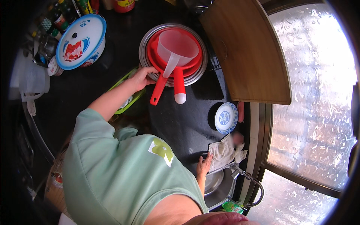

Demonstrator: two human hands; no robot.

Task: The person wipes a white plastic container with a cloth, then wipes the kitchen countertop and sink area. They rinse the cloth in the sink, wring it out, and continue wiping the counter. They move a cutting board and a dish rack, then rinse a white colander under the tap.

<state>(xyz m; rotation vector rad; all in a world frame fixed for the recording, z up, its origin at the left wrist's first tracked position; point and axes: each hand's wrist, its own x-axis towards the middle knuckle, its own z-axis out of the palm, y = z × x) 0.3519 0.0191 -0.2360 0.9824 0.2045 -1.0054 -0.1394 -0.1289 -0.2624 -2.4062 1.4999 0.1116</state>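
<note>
My left hand [142, 78] grips the near-left rim of nested stainless steel basins [194, 81]. A red plastic colander or basin [150, 53] sits inside them, with red handles [159, 90] sticking out over the rim. On top lies a translucent plastic ladle [177, 45] with its handle towards me. Whether the stack rests on the counter, I cannot tell. My right hand [204, 163] is at the sink's edge, fingers apart, against a crumpled cream cloth [222, 153]. Under my left forearm, partly hidden, is a green plastic basket [132, 104] with dishes in it.
A steel sink [229, 182] with a curved faucet [260, 188] is at the right. A blue-patterned plate [225, 118] stands near the wall below a large wooden board [247, 53]. At the left are a lidded enamel pot [80, 42] and several bottles [60, 19].
</note>
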